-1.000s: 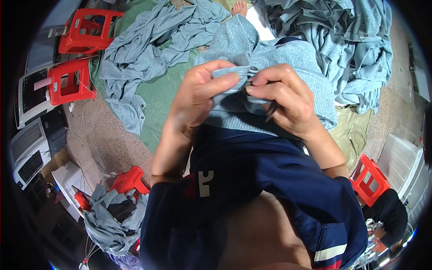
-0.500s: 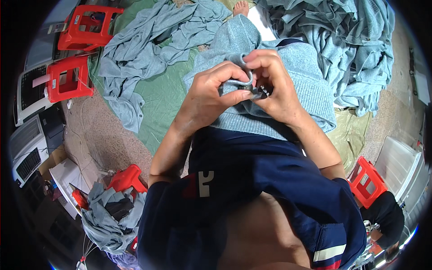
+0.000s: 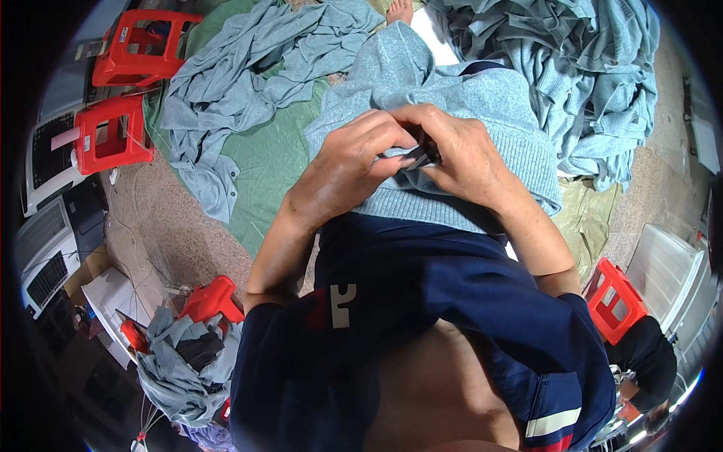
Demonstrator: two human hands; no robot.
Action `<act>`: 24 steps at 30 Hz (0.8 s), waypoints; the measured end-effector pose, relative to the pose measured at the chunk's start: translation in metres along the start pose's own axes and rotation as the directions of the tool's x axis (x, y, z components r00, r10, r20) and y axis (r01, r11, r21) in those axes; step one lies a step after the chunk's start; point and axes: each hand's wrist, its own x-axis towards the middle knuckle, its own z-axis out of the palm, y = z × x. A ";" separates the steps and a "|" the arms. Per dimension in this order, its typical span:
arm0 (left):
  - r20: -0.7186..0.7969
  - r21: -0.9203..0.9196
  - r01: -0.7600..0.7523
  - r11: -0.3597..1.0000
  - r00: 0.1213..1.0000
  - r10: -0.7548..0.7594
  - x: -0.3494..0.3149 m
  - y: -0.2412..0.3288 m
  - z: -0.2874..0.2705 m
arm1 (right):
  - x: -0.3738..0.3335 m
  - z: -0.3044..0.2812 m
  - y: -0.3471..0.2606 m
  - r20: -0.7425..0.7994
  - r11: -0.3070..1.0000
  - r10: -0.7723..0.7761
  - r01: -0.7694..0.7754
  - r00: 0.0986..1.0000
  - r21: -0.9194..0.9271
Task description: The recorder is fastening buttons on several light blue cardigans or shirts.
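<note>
Left hand [image 3: 350, 162]: grip pinching the fabric of a light-blue knit garment [image 3: 520, 132]
Right hand [image 3: 468, 160]: grip closed around a small dark tool [image 3: 424, 158], mostly hidden
Knit garment: mid-scene, beneath both hands
Clothes pile [image 3: 602, 83]: far right

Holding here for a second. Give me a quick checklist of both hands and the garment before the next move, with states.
1. Left hand gripping the knit garment: ok, fabric pinched at the fingertips.
2. Right hand holding the small dark tool: ok, though its exact kind is unclear.
3. Tool tip clear of the left fingertips: cannot tell, they are very close together.
4. Pinched spot in clear view: not ok, the hands mostly cover it.
5. Garment heap at upper right apart from both hands: ok.
</note>
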 end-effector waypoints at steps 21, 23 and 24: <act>-0.307 0.520 -0.180 0.835 0.873 0.380 -0.006 -0.028 0.026 | -0.004 0.021 0.002 -0.156 0.958 0.269 -0.248 0.950 0.140; -0.355 0.439 -0.230 0.869 0.844 0.403 -0.013 -0.037 0.027 | 0.003 0.024 0.006 -0.056 0.955 0.246 -0.232 0.968 0.183; -0.379 0.367 -0.223 0.903 0.851 0.364 -0.017 -0.040 0.027 | 0.007 0.020 0.008 0.111 0.972 0.192 -0.204 0.975 0.115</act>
